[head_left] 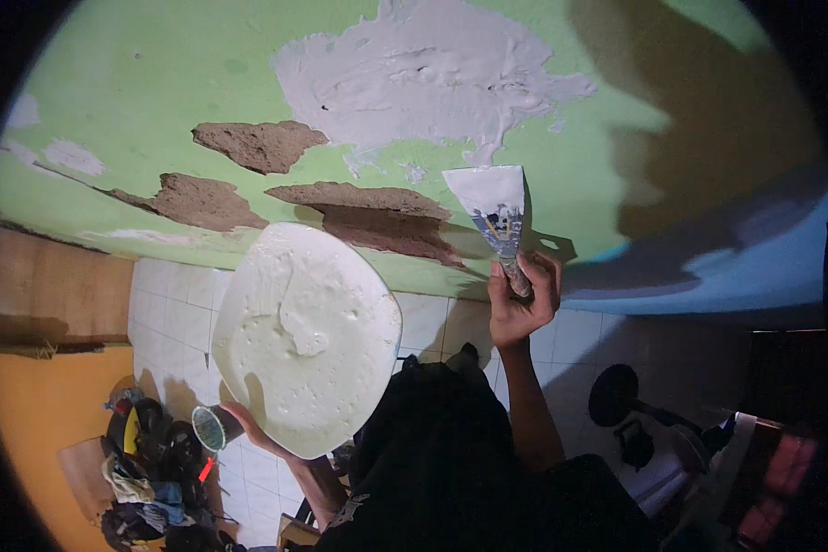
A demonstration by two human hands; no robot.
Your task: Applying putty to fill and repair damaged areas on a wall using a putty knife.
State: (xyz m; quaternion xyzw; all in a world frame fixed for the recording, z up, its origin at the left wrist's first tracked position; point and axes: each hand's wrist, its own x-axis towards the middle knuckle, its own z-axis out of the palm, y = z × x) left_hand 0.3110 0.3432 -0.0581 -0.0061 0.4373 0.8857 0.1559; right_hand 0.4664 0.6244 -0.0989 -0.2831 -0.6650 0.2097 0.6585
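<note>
I can read no words or numbers from here. The flared, filler-smeared metal putty knife [498, 216] carries a yellow-and-dark mark [503, 227] on its grey blade, too smeared to make out; the small pale print [348, 509] on the black cloth garment [432, 451] is equally illegible.

Gripped a putty knife [501, 221] in the right hand [526, 299] at three o'clock, its paste-coated blade raised toward twelve. Held a broad white tray [396, 322] at eight o'clock, rim supported by the left hand [262, 439] and interior spread with pale paste [336, 373]. Faced a green wall [202, 83] marked by a wide white smear [423, 87] at twelve o'clock and bare brown patches [262, 145] around ten. Stood over light floor tiles [179, 317], near a dark cup [210, 428] at eight.
</note>
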